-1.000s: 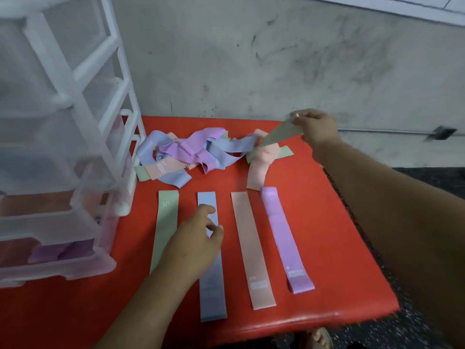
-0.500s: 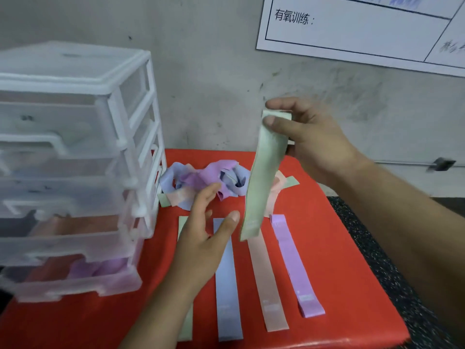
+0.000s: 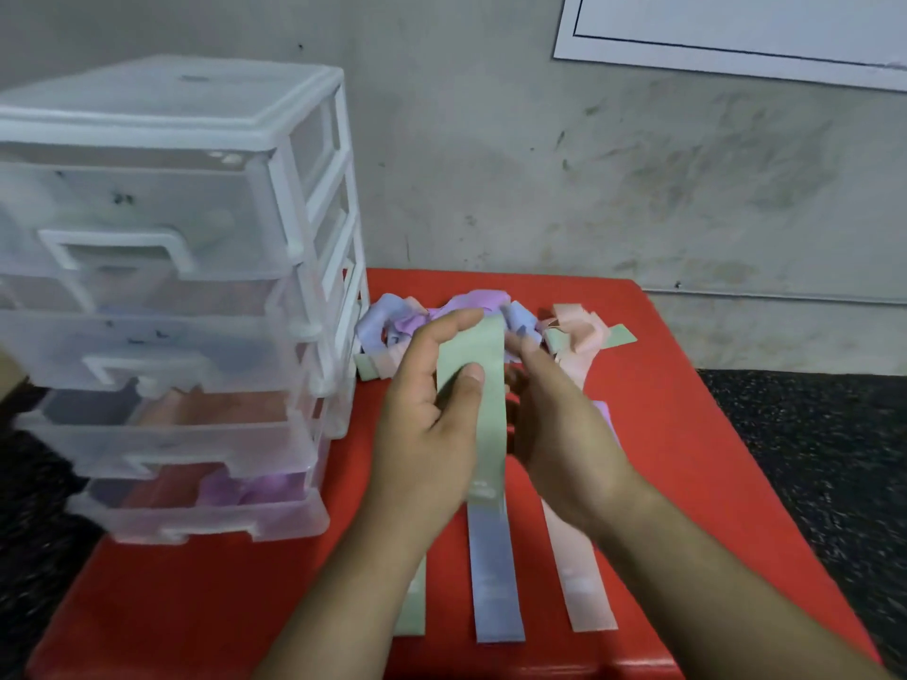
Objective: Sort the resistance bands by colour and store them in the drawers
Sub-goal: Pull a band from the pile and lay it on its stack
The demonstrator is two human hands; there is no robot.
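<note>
Two hands point(image 3: 422, 434) point(image 3: 564, 434) hold green band point(image 3: 483, 419) (label blurred)

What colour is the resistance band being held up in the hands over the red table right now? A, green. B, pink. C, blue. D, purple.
A: the green band pinched under the thumb of the left hand is plainly pale green.
</note>
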